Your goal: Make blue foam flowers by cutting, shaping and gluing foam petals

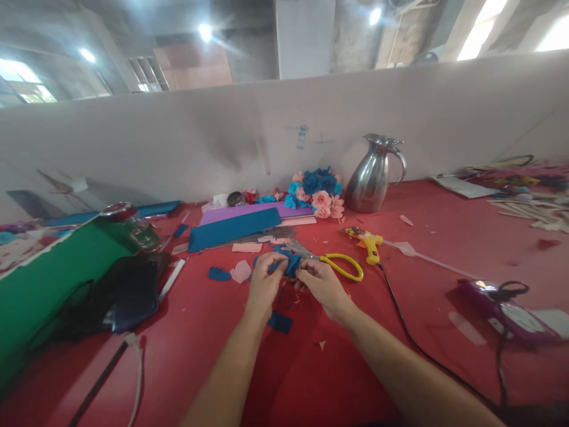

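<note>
A small piece of dark blue crepe paper [292, 265] is pinched between my two hands above the red table. My left hand [268, 279] grips its left side with thumb and forefinger. On its right side, my right hand [323, 283] has its fingers closed on the same piece. Just behind them lie scissors [342, 265] with yellow handles, their blades partly covered by scraps. Blue and pink paper petals [240, 271] are scattered left of my hands. A dark blue paper scrap [280, 322] rests below them.
Behind are a blue crepe sheet [235, 229], a bunch of paper flowers [317, 193] and a steel jug [370, 178]. At right, a yellow glue gun [370, 244] trails its cord near a purple device [511, 311]. A black bag [133, 290] lies left.
</note>
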Available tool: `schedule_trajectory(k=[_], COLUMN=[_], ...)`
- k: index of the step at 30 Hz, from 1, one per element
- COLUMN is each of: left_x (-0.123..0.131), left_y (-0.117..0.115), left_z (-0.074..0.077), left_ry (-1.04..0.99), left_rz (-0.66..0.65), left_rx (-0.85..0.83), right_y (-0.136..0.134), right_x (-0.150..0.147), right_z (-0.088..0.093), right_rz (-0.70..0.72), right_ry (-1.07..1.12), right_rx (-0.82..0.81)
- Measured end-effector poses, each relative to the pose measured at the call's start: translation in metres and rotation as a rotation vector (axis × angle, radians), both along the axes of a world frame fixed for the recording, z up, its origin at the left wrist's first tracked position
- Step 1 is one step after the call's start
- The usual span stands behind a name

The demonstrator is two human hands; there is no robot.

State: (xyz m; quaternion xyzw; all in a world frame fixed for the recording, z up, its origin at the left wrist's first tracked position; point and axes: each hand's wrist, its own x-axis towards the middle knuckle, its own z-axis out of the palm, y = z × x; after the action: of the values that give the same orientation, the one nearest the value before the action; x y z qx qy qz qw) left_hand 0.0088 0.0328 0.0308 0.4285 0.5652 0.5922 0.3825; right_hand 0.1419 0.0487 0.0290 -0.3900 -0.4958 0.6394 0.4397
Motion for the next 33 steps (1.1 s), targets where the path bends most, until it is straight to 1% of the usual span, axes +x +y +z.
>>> schedule_trajectory(k=[1,3,5,7,12,19,23,27,33], left_x=[-0.0016,-0.0045,-0.0063,-0.0070,-0.0086,-0.0088,-0.0067,-0.0062,-0.0035], left_y=[-0.0004,-0.0014,-0.0027,-0.0041,-0.0059,-0.0043,-0.0035,-0.0034,-0.0032], left_z=[0.0015,0.0049,0.0080,0.0100,0.0107,0.0090,0.0085,0.0074,0.0064], left_ry=[0.090,0.163,0.128,0.089,0.080,0.162,0.069,-0.012,0.070], left_rz=[-0.046,-0.174,-0.293,-0.335,-0.354,-0.335,-0.324,-0.280,-0.256], left_rx=[0.032,0.025,-0.032,-0.069,-0.046,-0.011,-0.026,-0.056,-0.036], right_y=[0.0008,0.0025,0.0037,0.0042,0.0041,0.0058,0.0053,0.0035,0.0014], right_x=[0.0009,0.0030,0.0048,0.0057,0.0051,0.0048,0.0042,0.0028,0.0029], right_z=[0.0003,0.0012,0.0024,0.0034,0.0038,0.0008,0.0003,0.0009,0.0012], right_rz=[-0.003,-0.011,-0.021,-0.027,-0.002,-0.001,0.008,0.024,0.024], right_ry=[0.007,0.021,0.029,0.028,0.037,0.057,0.075,0.099,0.120], right_rx=[0.006,0.015,0.021,0.026,0.031,0.036,0.025,0.027,0.045])
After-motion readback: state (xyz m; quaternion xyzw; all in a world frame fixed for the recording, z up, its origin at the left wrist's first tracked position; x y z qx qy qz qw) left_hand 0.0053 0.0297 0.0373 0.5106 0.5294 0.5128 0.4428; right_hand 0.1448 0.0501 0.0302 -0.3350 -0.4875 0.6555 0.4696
